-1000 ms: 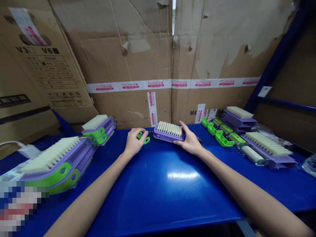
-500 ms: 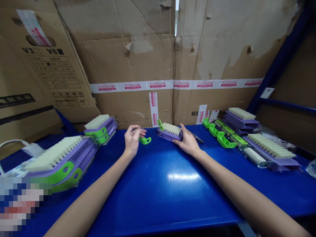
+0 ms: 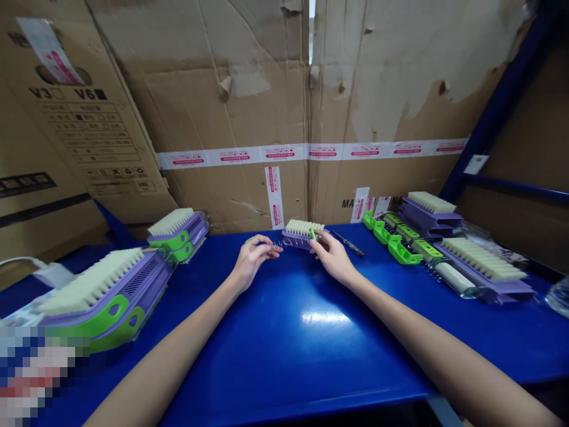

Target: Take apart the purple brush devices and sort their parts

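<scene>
My left hand (image 3: 255, 261) is pinched around a thin strip with small metal pins (image 3: 278, 244), mostly hidden by the fingers. A bit of green plastic shows behind that hand. My right hand (image 3: 332, 256) grips a small green plastic piece (image 3: 312, 234) between thumb and fingers. Just behind both hands lies a purple brush (image 3: 297, 242) with cream bristles facing up, its right end partly covered by my right fingers. To the right of that hand a dark screwdriver (image 3: 349, 242) rests on the blue tabletop (image 3: 267, 350).
Purple brushes with green ends (image 3: 111, 284) are stacked at left, beside a white plug and cable (image 3: 53, 274). On the right lie several green end pieces (image 3: 402, 251), pin strips, a white roller (image 3: 457, 280) and more purple brushes (image 3: 486, 261). Cardboard (image 3: 231, 118) walls the back.
My right hand has let go of the purple brush and now holds a green piece. The left hand has moved right with the pin strip, and both hands are closer together.
</scene>
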### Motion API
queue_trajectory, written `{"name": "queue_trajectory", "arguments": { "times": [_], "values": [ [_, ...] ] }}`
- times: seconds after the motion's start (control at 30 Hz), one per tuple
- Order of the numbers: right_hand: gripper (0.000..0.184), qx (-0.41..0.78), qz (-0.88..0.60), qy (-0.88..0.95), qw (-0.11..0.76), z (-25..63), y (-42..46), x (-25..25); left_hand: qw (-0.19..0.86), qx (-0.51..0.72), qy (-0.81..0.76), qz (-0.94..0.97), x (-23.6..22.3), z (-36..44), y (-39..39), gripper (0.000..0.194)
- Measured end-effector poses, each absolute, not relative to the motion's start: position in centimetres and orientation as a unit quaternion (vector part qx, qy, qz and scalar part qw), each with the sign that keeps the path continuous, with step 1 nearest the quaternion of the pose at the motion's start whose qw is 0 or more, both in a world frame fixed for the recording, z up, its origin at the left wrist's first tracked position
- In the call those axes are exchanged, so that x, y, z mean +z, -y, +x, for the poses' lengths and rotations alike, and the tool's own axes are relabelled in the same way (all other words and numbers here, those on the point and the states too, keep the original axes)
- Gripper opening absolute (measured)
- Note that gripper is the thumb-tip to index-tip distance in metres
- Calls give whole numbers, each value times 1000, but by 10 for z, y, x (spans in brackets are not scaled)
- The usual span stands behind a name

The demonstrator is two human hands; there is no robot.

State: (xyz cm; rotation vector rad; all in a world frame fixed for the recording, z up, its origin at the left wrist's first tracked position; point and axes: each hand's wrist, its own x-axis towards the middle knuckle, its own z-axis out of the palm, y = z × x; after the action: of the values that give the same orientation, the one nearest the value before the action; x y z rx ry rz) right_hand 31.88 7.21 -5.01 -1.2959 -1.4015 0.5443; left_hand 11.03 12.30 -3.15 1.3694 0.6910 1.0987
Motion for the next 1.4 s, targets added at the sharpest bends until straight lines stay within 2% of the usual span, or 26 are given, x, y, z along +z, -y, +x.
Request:
{"name": "queue_trajectory", "arguments": {
  "times": [0.1, 0.3, 0.47, 0.67, 0.83, 1.0, 1.27, 1.4],
  "values": [
    [43, 334, -515, 552, 564, 317, -74, -52, 579, 455, -302, 605, -34, 110, -123, 31],
    [50, 449, -499, 441, 596, 312, -65, -44, 528, 439, -304, 660, -40, 113, -121, 48],
    [48, 485, -497, 431, 575, 308, -58, -38, 494, 430, -325, 682, -46, 119, -121, 41],
    [45, 475, -521, 436, 559, 308, -57, -38, 429, 472, -333, 694, -48, 121, -117, 58],
    [43, 464, -527, 439, 561, 308, -58, -40, 377, 473, -339, 721, -51, 121, -116, 30],
    [47, 447, -522, 452, 569, 309, -59, -42, 435, 453, -338, 701, -53, 122, -118, 31],
    [56, 335, -488, 516, 619, 311, -61, -42, 524, 423, -333, 660, -47, 119, -121, 41],
    [59, 318, -471, 526, 633, 311, -60, -40, 566, 400, -312, 650, -47, 116, -125, 47]
  ]
}}
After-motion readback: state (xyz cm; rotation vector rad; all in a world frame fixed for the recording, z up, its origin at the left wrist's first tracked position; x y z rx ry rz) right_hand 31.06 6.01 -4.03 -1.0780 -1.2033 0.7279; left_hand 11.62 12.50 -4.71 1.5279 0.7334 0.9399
